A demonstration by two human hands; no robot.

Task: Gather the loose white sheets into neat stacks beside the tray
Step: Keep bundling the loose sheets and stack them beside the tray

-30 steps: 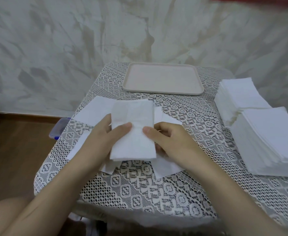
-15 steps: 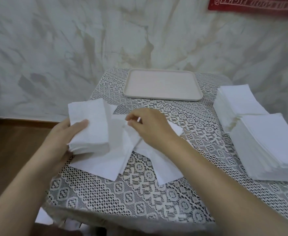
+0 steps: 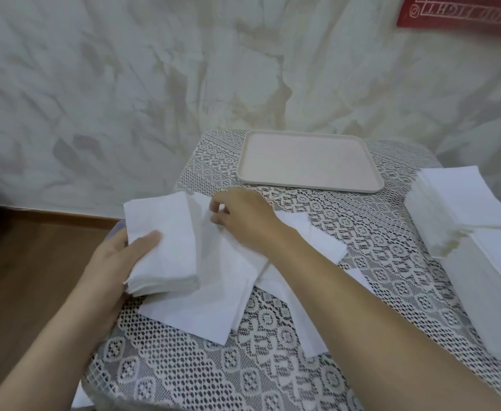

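The only writing is on a red sign (image 3: 462,11) high on the wall (image 3: 154,84), in the top right corner. Its letters are white outlines. They are flipped over (so you must read them the wrong way round), and the edge of the view cuts some off. The clearest row looks like the word "NIGHT", with a few blurry round letters next to it. A small ring mark (image 3: 414,9) sits at the left end of that row. The row above is cut too short to read.
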